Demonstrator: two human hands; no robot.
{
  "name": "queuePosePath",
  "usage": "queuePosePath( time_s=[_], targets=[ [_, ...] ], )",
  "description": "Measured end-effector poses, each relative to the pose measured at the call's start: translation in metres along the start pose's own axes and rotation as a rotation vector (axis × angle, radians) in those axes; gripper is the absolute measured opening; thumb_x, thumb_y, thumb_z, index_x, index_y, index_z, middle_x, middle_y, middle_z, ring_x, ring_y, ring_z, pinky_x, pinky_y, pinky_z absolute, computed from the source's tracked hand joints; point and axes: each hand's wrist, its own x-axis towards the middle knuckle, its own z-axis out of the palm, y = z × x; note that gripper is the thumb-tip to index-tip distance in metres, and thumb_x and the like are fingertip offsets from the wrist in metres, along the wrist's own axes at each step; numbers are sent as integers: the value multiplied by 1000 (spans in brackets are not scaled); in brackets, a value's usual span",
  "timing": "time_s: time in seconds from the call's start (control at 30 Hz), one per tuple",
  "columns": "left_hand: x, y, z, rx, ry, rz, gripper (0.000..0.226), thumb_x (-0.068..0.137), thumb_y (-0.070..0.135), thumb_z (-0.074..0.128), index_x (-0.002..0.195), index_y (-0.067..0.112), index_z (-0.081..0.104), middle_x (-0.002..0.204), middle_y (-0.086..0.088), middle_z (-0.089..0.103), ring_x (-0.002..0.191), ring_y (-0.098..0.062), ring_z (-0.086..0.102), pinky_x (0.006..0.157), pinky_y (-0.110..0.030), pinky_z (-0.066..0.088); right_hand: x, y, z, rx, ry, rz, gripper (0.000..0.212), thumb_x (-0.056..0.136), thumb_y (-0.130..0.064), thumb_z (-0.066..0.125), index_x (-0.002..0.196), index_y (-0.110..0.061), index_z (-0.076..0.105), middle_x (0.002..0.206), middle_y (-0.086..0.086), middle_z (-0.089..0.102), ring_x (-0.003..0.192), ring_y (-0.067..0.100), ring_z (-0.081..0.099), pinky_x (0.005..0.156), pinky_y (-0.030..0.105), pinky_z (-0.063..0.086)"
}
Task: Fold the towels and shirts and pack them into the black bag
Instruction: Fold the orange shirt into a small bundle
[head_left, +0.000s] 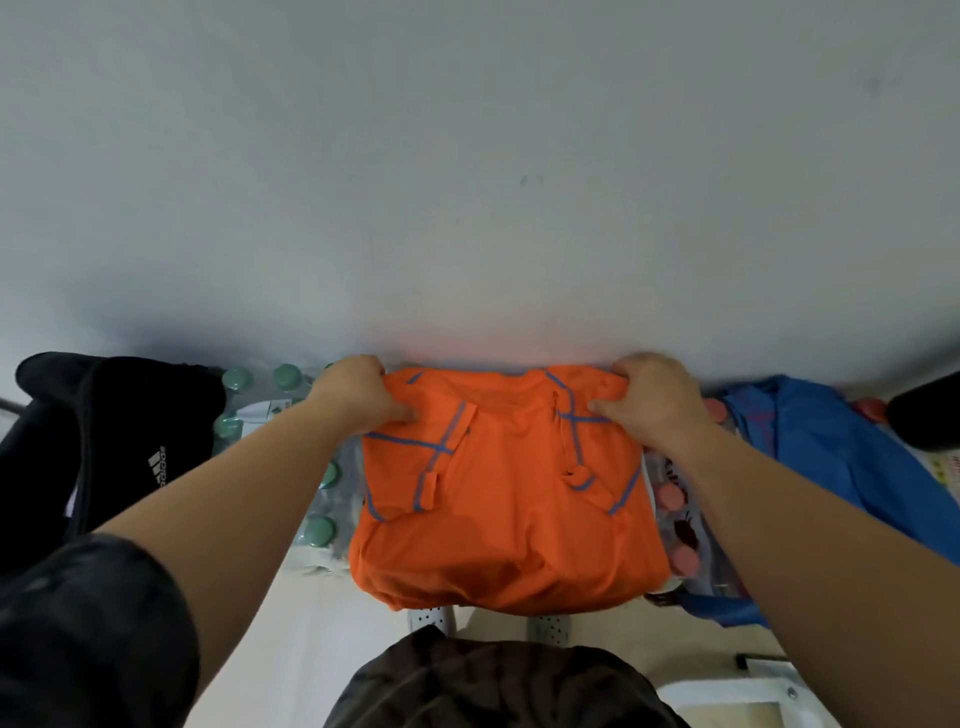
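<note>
Orange shirt centre, spread over bottle packs, sleeves tucked inward, collar at far edge by wall.
Left hand pinches left shoulder, right hand pinches right shoulder. Both at far corners, probably to keep cloth taut for next fold.
Black bag at left, apart from shirt.
Blue garment at right, crumpled.

Left hand: being held far forward, fingers curled, thumb on top; a top corner of the orange shirt is being pinched.
Right hand: being held level with the left; the opposite top corner is being gripped likewise.
Left arm: being stretched forward, nearly straight, forearm bare, upper part covered by a dark sleeve.
Right arm: being stretched forward likewise, bare.
Spacing: hands being held well apart.
</note>
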Motion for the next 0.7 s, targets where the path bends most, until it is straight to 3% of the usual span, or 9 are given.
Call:
queuePosePath(
  time_s=[0.23,0.43,0.53,0.6,0.7],
  targets=[
    [3,4,-10,-169,14,34,45,64,22,86,103,18,65,94,-6,67,92,-29,65,76,-36,56,0,-5,-11,149,-82,8,28,71,-32,85,93,-23,70,97,0,68,92,23,64,79,35,53],
    [0,-2,-21,-206,-18,109,22,66,21,87,73,23,66,72,2,62,73,-21,61,59,-26,42,-4,1,-24,80,-124,-77,18,72,-24,85,82,-22,70,87,0,62,83,21,61,68,29,43],
    [-7,-3,-33,-254,-23,107,20,66,20,88,74,19,70,72,-4,66,70,-22,61,61,-28,48,-8,2,-30,92,-146,-107,27,74,-22,82,68,-28,57,79,0,60,77,23,60,65,30,42],
    [-15,-2,-40,-257,-22,109,20,67,19,88,77,17,71,74,-6,68,69,-22,61,63,-30,49,-12,3,-35,104,-146,-110,20,79,-23,79,73,-24,60,84,2,62,81,23,60,69,32,46],
    [-30,1,-49,-268,-48,110,19,69,17,86,80,15,71,72,-9,69,60,-20,61,54,-26,46,-20,6,-46,129,-163,-95,13,86,-25,73,87,-17,64,90,2,64,87,24,61,74,34,49]
  ],
)
